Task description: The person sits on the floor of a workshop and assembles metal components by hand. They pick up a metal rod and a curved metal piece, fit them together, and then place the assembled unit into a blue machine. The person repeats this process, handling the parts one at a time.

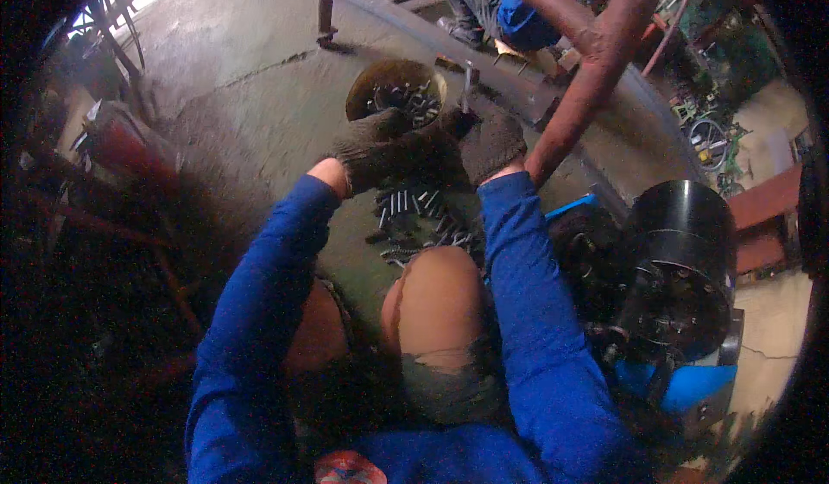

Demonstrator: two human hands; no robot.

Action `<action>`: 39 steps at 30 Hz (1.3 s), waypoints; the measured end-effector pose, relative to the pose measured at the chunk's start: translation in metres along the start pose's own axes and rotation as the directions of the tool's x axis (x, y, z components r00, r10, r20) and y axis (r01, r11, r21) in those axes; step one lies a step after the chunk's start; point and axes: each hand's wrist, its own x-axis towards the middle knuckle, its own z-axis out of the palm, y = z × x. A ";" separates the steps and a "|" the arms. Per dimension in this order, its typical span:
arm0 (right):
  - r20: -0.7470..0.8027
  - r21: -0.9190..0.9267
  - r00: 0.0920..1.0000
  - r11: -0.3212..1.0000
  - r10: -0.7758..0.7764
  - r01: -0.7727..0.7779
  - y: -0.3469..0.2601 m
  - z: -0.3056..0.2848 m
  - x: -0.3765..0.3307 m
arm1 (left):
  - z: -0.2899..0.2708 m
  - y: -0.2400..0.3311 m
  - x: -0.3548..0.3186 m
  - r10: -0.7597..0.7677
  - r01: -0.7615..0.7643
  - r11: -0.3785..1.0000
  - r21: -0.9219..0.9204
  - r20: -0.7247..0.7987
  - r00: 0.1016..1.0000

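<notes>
A round, brownish bowl (356,95) stands on the floor ahead of me with several metal bolts (420,104) in it. My left hand (376,145), in a dark knitted glove, is at the bowl's near edge. Its fingers curl toward the right hand, and what they hold is hidden in shadow. On the bowl's right side, my gloved right hand (494,143) is closed on an upright grey metal piece that looks like a bolt (470,78). Between my hands and knees, a loose group of bolts (401,203) lies on the floor.
A reddish-brown metal frame leg (596,78) slants down close to my right hand. Black cylindrical machinery (682,234) with blue parts stands at the right. Another person (496,9) in blue is at the far side. A thin metal post (326,5) meets the floor beyond the bowl.
</notes>
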 end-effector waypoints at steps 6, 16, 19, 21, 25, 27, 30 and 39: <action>-0.039 0.206 0.998 0.978 -0.038 0.046 -0.016 0.022 -0.052 | 0.027 -0.008 0.006 0.290 -0.426 0.873 -0.237 -0.450 0.845; -0.035 0.414 0.991 0.904 0.130 -0.104 -0.003 0.002 -0.092 | 0.041 0.082 -0.008 0.158 -0.126 0.370 -0.921 -0.072 0.985; -0.059 0.447 0.981 0.884 0.183 -0.138 -0.003 -0.002 -0.094 | 0.034 0.110 -0.018 0.025 -0.015 0.248 -0.969 -0.009 1.000; -0.050 0.454 0.977 0.876 0.208 -0.164 -0.003 -0.001 -0.095 | 0.031 0.112 -0.021 -0.006 -0.048 0.285 -0.957 -0.051 0.999; -0.007 0.390 0.976 0.900 0.215 -0.196 -0.001 -0.004 -0.096 | 0.037 0.075 -0.011 0.381 -0.454 0.874 -0.176 -0.332 0.863; 0.032 0.356 0.976 0.911 0.214 -0.211 -0.003 -0.003 -0.096 | 0.042 0.065 -0.007 0.371 -0.428 0.896 -0.122 -0.328 0.869; 0.074 0.323 0.977 0.922 0.200 -0.213 -0.005 -0.001 -0.096 | 0.049 0.058 -0.001 0.142 -0.260 0.759 -0.597 -0.237 0.961; 0.117 0.109 0.983 0.982 0.143 -0.155 0.036 -0.030 -0.074 | 0.061 0.041 0.017 0.246 -0.317 0.750 -0.581 -0.200 0.948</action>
